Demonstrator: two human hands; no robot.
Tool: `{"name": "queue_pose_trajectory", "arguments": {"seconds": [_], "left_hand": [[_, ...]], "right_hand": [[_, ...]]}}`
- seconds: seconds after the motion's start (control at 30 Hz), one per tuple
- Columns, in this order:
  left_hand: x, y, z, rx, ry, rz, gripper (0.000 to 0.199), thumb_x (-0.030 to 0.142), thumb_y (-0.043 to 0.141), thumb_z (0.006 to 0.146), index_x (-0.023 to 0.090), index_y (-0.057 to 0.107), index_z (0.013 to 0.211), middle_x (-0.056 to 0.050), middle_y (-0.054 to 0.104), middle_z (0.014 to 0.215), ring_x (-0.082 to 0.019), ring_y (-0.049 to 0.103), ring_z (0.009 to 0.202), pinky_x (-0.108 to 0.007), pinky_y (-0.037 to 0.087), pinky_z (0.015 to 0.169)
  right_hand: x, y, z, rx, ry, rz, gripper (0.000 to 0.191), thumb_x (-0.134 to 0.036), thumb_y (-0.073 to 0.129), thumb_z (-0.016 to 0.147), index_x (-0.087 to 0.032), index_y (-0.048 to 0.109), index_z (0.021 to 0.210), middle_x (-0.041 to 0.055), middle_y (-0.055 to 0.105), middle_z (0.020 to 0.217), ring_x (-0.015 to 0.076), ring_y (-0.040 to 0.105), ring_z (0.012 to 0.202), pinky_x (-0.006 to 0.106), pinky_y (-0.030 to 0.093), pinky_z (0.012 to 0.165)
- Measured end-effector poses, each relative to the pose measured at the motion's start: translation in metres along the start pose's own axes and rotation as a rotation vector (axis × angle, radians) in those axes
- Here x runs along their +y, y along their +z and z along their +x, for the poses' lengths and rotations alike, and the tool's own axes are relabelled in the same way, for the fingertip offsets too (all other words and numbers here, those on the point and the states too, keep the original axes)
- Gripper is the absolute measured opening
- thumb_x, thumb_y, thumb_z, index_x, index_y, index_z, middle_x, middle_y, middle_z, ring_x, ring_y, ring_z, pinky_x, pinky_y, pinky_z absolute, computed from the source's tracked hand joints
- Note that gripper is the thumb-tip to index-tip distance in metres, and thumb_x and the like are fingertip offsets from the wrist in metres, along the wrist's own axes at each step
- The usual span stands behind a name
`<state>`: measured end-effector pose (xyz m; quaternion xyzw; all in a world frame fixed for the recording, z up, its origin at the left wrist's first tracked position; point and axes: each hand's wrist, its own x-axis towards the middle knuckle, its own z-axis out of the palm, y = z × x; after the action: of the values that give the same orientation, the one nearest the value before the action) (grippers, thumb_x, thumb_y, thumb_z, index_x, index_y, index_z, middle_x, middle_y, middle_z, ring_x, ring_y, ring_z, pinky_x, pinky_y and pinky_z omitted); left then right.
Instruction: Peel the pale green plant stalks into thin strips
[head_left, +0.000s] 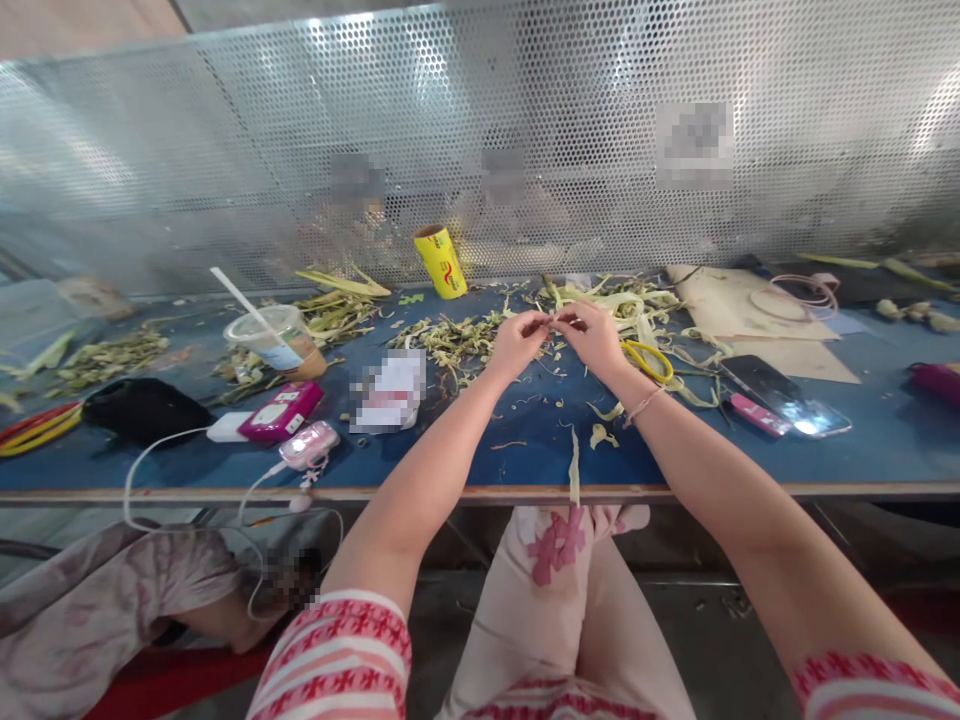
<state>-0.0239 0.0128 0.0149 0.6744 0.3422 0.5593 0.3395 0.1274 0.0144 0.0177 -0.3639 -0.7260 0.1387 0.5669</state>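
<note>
My left hand [517, 343] and my right hand [589, 330] meet above the blue tabletop [480, 455], fingertips almost touching. Both pinch; whatever sits between the fingers is too small to make out. Beneath and left of them spreads a heap of pale green plant scraps [459, 342]. Longer pale husk-like strips [637, 305] lie just behind and right of my right hand. Near that wrist is a yellow ring-shaped band [648, 362]. A single thin strip [574, 465] hangs over the table's front edge.
Behind the table rises a perforated metal panel [540, 110], with a yellow tube [441, 262] before it. Leftward stand a drink cup [277, 340], a purple device [282, 412] and cables. Two phones [761, 380] and brown cardboard [739, 305] lie right. Another person's leg [172, 580] shows lower left.
</note>
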Motion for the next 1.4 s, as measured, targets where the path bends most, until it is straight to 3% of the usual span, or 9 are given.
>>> {"name": "queue_pose_trajectory", "arguments": {"seconds": [0.13,0.27,0.4,0.53,0.73,0.93,1.1,1.27,1.4], "left_hand": [[0.0,0.0,-0.002,-0.01,0.045,0.075,0.005,0.017,0.065,0.074,0.017,0.066,0.079,0.001,0.064,0.067,-0.012,0.057,0.062,-0.026,0.046,0.067],[-0.002,0.0,-0.001,-0.008,0.06,0.065,0.009,0.027,0.066,0.078,0.018,0.065,0.078,0.0,0.064,0.067,-0.012,0.057,0.062,-0.025,0.045,0.064],[0.0,0.002,0.0,0.021,0.036,-0.001,0.011,0.028,0.066,0.078,0.018,0.063,0.075,0.001,0.062,0.065,-0.012,0.057,0.061,-0.025,0.045,0.064],[0.003,0.003,0.0,0.041,-0.046,-0.093,0.009,0.027,0.066,0.078,0.018,0.063,0.075,0.0,0.064,0.068,-0.012,0.06,0.063,-0.026,0.048,0.068],[0.003,0.004,-0.001,0.038,-0.071,-0.102,0.012,0.029,0.067,0.078,0.018,0.063,0.073,0.0,0.063,0.068,-0.012,0.06,0.064,-0.028,0.049,0.069],[0.005,0.004,-0.001,0.025,-0.05,-0.085,0.012,0.028,0.066,0.079,0.019,0.062,0.072,0.001,0.062,0.066,-0.012,0.059,0.065,-0.027,0.047,0.069],[0.005,0.006,-0.002,0.039,-0.07,-0.151,0.014,0.027,0.065,0.079,0.019,0.056,0.073,0.002,0.06,0.065,-0.011,0.059,0.063,-0.026,0.047,0.069],[0.005,0.008,0.0,0.095,-0.127,-0.23,0.011,0.02,0.063,0.08,0.02,0.053,0.074,0.004,0.06,0.062,-0.01,0.059,0.057,-0.026,0.047,0.066],[0.004,0.008,0.001,0.1,-0.144,-0.235,0.009,0.018,0.064,0.078,0.019,0.055,0.075,0.004,0.06,0.06,-0.01,0.058,0.055,-0.024,0.046,0.062]], "right_hand": [[-0.001,0.004,0.002,0.055,0.189,0.173,0.026,-0.04,0.074,0.07,-0.02,0.06,0.079,0.0004,0.064,0.073,0.0147,0.06,0.066,0.032,0.053,0.067],[0.0,0.006,0.003,0.016,0.283,0.281,0.032,-0.049,0.074,0.068,-0.021,0.058,0.07,-0.0009,0.061,0.064,0.0139,0.058,0.059,0.032,0.053,0.062],[0.007,0.01,0.004,0.057,0.407,0.446,0.036,-0.055,0.07,0.071,-0.021,0.058,0.072,-0.0006,0.062,0.067,0.0129,0.058,0.059,0.031,0.054,0.062],[0.012,0.012,0.005,0.053,0.499,0.527,0.032,-0.048,0.073,0.067,-0.02,0.061,0.076,-0.0018,0.063,0.071,0.0104,0.058,0.061,0.027,0.053,0.063],[0.008,0.01,0.003,0.025,0.427,0.409,0.025,-0.04,0.072,0.066,-0.019,0.067,0.08,0.0009,0.067,0.074,0.0145,0.061,0.071,0.03,0.052,0.067],[0.007,0.011,0.004,-0.013,0.364,0.352,0.028,-0.047,0.068,0.07,-0.02,0.064,0.078,-0.0001,0.063,0.069,0.014,0.058,0.066,0.029,0.049,0.061],[0.007,0.013,0.004,0.015,0.374,0.3,0.022,-0.042,0.065,0.073,-0.02,0.062,0.077,-0.0002,0.061,0.068,0.0139,0.056,0.063,0.029,0.048,0.061],[0.004,0.01,0.004,0.043,0.21,0.196,0.011,-0.031,0.06,0.078,-0.02,0.063,0.077,0.0025,0.065,0.081,0.0166,0.06,0.078,0.033,0.051,0.077],[0.003,0.002,0.007,-0.014,0.098,0.07,0.008,-0.024,0.059,0.081,-0.02,0.066,0.078,0.0034,0.064,0.085,0.017,0.058,0.082,0.034,0.049,0.081]]}}
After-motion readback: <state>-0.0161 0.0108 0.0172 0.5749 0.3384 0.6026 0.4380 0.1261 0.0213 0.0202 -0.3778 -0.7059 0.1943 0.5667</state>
